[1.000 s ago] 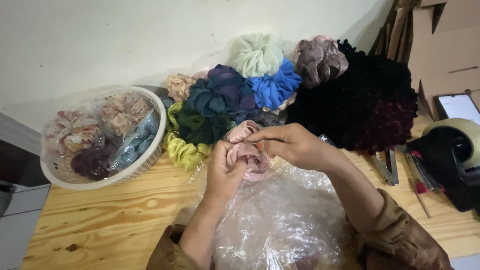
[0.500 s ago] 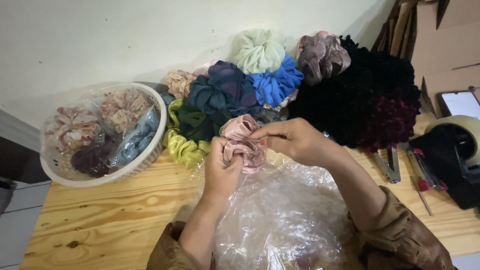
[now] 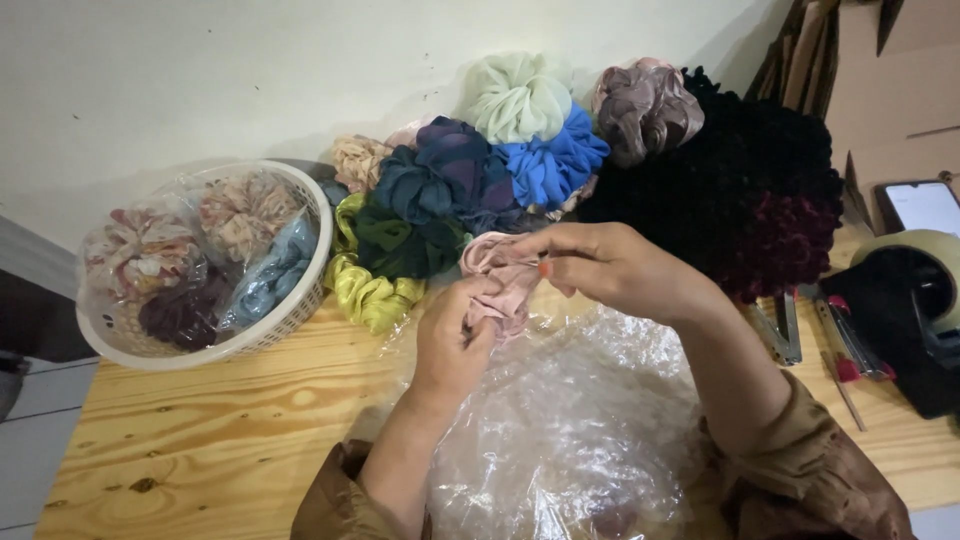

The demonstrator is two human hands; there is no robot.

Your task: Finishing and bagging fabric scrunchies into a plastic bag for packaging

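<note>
A dusty pink scrunchie [image 3: 497,280] is gripped between both hands over a wooden table [image 3: 200,440]. My left hand [image 3: 452,340] pinches its lower side from below. My right hand [image 3: 610,265] grips its upper right edge with thumb and fingers. Just below the hands lies a crumpled clear plastic bag [image 3: 570,430], spread toward me over my lap and the table's edge.
Behind the hands a pile of scrunchies leans on the wall: yellow-green [image 3: 365,285], dark blue [image 3: 440,180], bright blue [image 3: 550,165], pale green [image 3: 515,95], black and maroon [image 3: 750,190]. A white basket [image 3: 300,300] of bagged scrunchies stands left. A tape dispenser [image 3: 915,300] and phone [image 3: 925,205] sit right.
Both hands have kept hold of the pink scrunchie and shifted it a little, the fingers working along the fabric. The rest stays in place.
</note>
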